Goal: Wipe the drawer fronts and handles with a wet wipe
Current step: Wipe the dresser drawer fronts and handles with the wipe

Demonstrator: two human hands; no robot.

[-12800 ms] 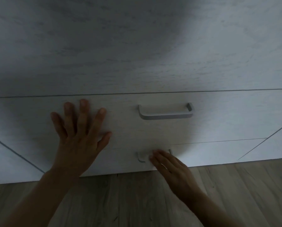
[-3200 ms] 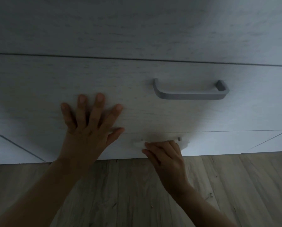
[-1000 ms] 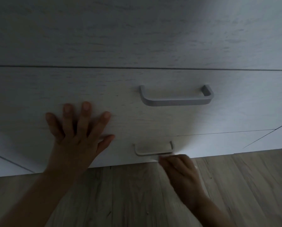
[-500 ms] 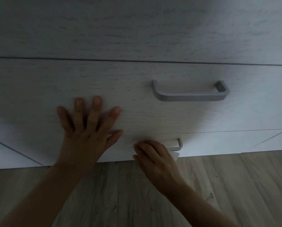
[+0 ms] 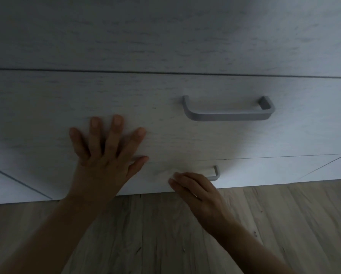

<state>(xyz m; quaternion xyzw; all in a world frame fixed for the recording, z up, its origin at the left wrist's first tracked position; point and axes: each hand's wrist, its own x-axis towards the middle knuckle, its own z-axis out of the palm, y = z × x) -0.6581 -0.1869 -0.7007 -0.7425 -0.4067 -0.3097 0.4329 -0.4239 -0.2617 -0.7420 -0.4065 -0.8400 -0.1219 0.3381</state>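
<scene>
The fingers of the right hand (image 5: 197, 191) lie together, pressed on the lowest drawer front (image 5: 264, 171) near its bottom edge; the wet wipe is presumably under them, but I cannot tell, because the hand hides it. The lower handle (image 5: 215, 173) runs horizontally and continues to the right of these fingertips, so this hand is the nearer one. The left hand (image 5: 106, 155) rests flat with fingers spread on the middle drawer front (image 5: 47, 107), well left of the upper handle (image 5: 228, 113).
</scene>
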